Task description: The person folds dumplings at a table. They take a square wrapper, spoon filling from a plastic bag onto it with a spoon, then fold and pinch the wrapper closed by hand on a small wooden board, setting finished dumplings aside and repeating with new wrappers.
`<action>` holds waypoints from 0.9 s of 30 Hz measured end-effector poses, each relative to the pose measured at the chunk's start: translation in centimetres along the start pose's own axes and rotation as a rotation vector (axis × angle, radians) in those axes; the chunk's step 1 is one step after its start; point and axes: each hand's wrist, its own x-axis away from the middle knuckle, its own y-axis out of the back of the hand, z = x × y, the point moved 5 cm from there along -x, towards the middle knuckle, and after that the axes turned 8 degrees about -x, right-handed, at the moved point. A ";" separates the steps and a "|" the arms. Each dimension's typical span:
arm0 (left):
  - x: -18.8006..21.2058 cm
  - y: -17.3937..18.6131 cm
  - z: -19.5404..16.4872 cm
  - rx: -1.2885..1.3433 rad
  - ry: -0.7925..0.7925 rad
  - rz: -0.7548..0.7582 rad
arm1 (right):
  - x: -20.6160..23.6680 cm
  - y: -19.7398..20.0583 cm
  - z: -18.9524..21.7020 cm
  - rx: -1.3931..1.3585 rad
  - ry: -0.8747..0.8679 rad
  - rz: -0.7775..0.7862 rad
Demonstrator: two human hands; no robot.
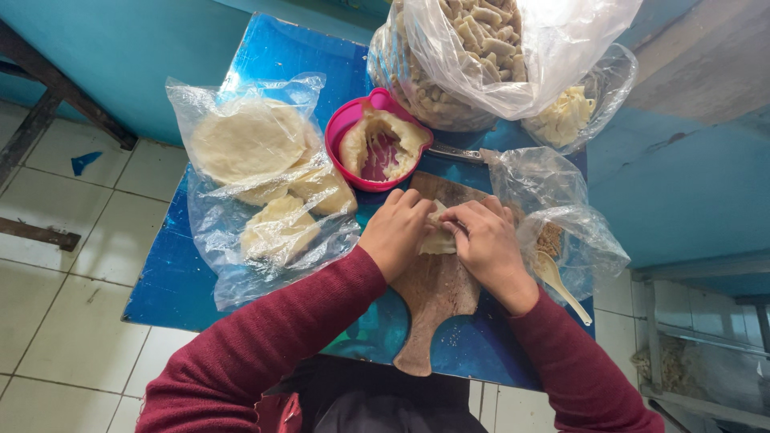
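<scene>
A small pale piece of dough (437, 239) lies on a brown wooden board (433, 293) at the middle of a blue table (172, 281). My left hand (395, 232) and my right hand (486, 240) both press and pinch this dough from either side, fingers curled over it, so most of it is hidden. Both arms wear dark red sleeves. Just beyond my left hand stands a pink bowl (343, 128) holding a lump of dough (381, 144).
Clear plastic with flat dough rounds (257, 160) lies at the left. A big plastic bag of small rolled pieces (465, 48) stands at the back. A bag with brown filling and a pale spoon (557, 281) lies right. A knife (457, 152) lies behind the board. Tiled floor surrounds the table.
</scene>
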 end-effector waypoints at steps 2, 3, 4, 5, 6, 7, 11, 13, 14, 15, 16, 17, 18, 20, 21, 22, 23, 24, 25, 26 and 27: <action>0.1 0.3 0.0 0.027 0.026 0.002 | 0.0 -0.2 -0.2 0.003 -0.012 -0.006; 0.0 0.4 -0.1 0.026 0.038 0.023 | 0.0 -0.2 -0.1 0.002 0.009 -0.028; 0.0 0.4 -0.1 0.025 0.050 0.042 | -0.1 -0.1 -0.1 0.001 0.030 -0.051; -0.1 0.4 -0.1 0.024 0.049 0.041 | -0.1 -0.1 0.0 0.000 0.051 -0.074; -0.2 0.5 -0.2 0.023 0.049 0.041 | -0.1 -0.1 0.0 -0.012 0.055 -0.076; -0.3 0.5 -0.2 0.021 0.049 0.040 | -0.1 -0.1 0.0 -0.023 0.058 -0.078; -0.3 0.8 -0.2 0.013 0.041 0.023 | -0.1 0.1 0.1 -0.012 0.022 -0.075; -0.2 0.9 -0.2 0.020 0.043 0.012 | 0.4 0.3 0.8 0.036 0.071 -0.074; -0.2 0.9 -0.2 0.029 0.052 0.019 | 0.6 0.4 1.1 0.059 0.096 -0.075; -0.1 0.8 -0.1 0.038 0.061 0.025 | 0.7 0.4 1.4 0.096 0.115 -0.071; -0.1 0.8 -0.1 0.048 0.070 0.032 | 0.9 0.3 1.7 0.133 0.134 -0.067; -0.1 0.8 -0.1 0.040 0.069 0.031 | 1.0 0.2 1.9 0.170 0.152 -0.062; -0.1 0.8 -0.1 0.034 0.068 0.030 | 1.0 0.2 2.0 0.181 0.154 -0.062; -0.2 0.7 -0.1 0.027 0.062 0.025 | 0.9 0.0 1.9 0.206 0.156 -0.067; -0.2 0.7 -0.1 0.025 0.060 0.020 | 0.8 0.0 1.7 0.209 0.145 -0.058; -0.2 0.7 -0.2 0.023 0.057 0.016 | 0.7 -0.1 1.5 0.212 0.133 -0.050; -0.2 0.8 -0.1 0.029 0.060 0.013 | 0.6 -0.2 1.3 0.214 0.122 -0.042; -0.1 0.8 -0.1 0.035 0.063 0.010 | 0.4 -0.2 0.9 0.168 0.094 -0.040; -0.1 0.9 -0.2 0.041 0.064 0.008 | 0.2 -0.3 0.6 0.122 0.065 -0.039; -0.1 0.9 -0.2 0.041 0.067 0.005 | 0.0 -0.3 0.1 0.078 0.036 -0.039; -0.2 1.0 -0.2 0.041 0.068 0.003 | -0.2 -0.2 -0.3 0.003 0.016 -0.056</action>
